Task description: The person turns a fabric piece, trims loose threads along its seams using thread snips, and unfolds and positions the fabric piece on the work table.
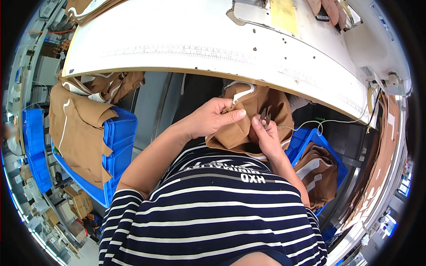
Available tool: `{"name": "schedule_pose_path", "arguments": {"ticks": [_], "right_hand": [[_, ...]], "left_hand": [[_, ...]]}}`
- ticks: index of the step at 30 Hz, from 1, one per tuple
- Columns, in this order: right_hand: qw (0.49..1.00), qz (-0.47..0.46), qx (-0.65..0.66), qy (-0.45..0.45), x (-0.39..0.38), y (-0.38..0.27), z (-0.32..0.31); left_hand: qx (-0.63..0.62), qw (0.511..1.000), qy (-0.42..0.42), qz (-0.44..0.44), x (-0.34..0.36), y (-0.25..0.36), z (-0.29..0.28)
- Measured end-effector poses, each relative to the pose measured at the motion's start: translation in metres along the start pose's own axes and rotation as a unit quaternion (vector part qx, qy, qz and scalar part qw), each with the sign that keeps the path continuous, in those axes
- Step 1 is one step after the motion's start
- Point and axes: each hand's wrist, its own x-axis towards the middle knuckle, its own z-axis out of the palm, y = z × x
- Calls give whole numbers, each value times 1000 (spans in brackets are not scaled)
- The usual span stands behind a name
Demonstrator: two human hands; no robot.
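A brown fabric piece (242, 97) with a white curved strip lies gathered between my lap and the table edge. My left hand (215, 119) grips the cloth on its left side, thumb over a fold. My right hand (265, 135) is closed on small thread snips (266, 114), blades pointing up against the cloth. A pale cord (310, 123) runs from near the snips toward the table's right end.
A white worktable (186, 40) spans the far side, with machine housing (372, 40) at right. Blue crates (115, 155) of brown pieces stand at my left and right (337, 166). Long brown sheets (381, 155) line the far right. A blurred person (11, 137) is at far left.
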Motion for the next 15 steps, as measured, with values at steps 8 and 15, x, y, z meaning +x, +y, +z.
{"name": "schedule_pose_path", "arguments": {"ticks": [8, 15], "right_hand": [[828, -311, -266, 384, -44, -35, -32], [920, 23, -42, 388, -55, 2, -85]], "left_hand": [[26, 993, 119, -3, -25, 0, -19], [34, 989, 138, -40, -45, -11, -32]]}}
